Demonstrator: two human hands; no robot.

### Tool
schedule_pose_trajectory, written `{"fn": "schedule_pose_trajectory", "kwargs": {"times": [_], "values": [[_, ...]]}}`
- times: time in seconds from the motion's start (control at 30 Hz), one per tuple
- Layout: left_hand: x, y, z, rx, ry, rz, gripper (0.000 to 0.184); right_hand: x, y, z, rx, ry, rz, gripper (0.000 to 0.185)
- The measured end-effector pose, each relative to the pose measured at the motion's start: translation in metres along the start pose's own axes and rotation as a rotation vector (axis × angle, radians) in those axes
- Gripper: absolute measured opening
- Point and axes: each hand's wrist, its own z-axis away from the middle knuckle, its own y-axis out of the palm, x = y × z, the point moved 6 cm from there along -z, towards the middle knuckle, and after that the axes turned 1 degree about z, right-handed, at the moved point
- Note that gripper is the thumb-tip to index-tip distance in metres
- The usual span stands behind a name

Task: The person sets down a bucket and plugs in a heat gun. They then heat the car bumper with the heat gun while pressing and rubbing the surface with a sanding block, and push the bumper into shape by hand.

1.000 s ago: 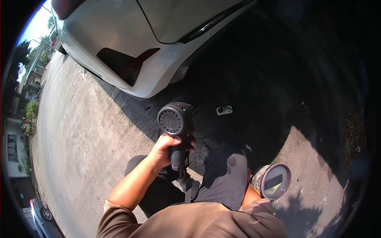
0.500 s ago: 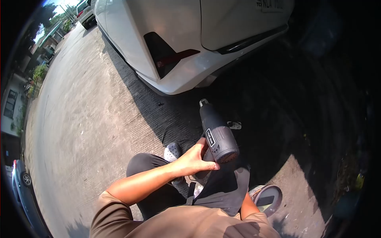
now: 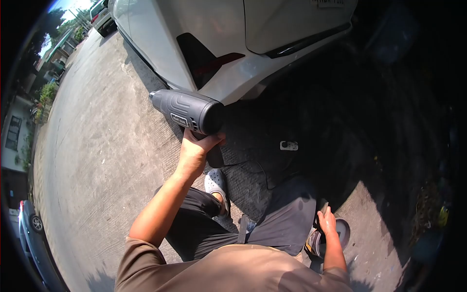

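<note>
My left hand (image 3: 195, 155) is closed around the handle of a dark grey heat gun (image 3: 187, 109). The gun's metal nozzle points left, over the sunlit pavement, and its body overlaps the lower bumper corner of the white car (image 3: 160, 44) in the head view. My right hand (image 3: 329, 223) is beside my right thigh, closed at the edge of a small dull flat piece (image 3: 322, 206) whose kind I cannot make out. Just under that hand is a round container (image 3: 344, 234), partly hidden by my wrist.
A thin cord (image 3: 265, 170) runs over the shaded ground near my grey clog (image 3: 214, 181). A small white outlet block (image 3: 289, 145) lies in the car's shadow. Other vehicles stand farther off, including a blue-grey car (image 3: 31, 238) at the left.
My left hand has raised the heat gun forward and left, turning its nozzle from pointing at the bumper to pointing left. My right hand has come into view by the round container.
</note>
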Motion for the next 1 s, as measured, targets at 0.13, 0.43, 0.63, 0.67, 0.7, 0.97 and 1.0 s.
{"fn": "schedule_pose_trajectory", "kwargs": {"times": [0.13,0.43,0.63,0.67,0.7,0.97,1.0], "values": [[0.020,0.019,-0.002,0.028,0.016,-0.060,0.064,-0.011,0.015,-0.009,-0.105,-0.031,0.149,0.042],[0.063,0.023,-0.019,-0.020,0.013,-0.287,0.046,-0.018,0.025,-0.014,-0.201,0.007,0.259,0.037],[0.055,0.046,-0.018,0.001,0.011,-0.185,0.041,-0.013,0.022,-0.014,-0.142,0.063,0.320,0.033],[0.054,0.046,-0.021,0.007,0.010,-0.201,0.041,-0.012,0.023,-0.014,-0.134,0.074,0.322,0.033],[0.054,0.046,-0.024,-0.004,0.010,-0.194,0.040,-0.013,0.025,-0.014,-0.138,0.073,0.329,0.032],[0.059,0.041,-0.031,-0.021,0.037,-0.237,0.038,-0.016,0.026,-0.014,-0.162,0.048,0.342,0.032],[0.057,0.042,-0.029,-0.008,0.035,-0.234,0.039,-0.014,0.025,-0.015,-0.168,0.040,0.341,0.032]]}}
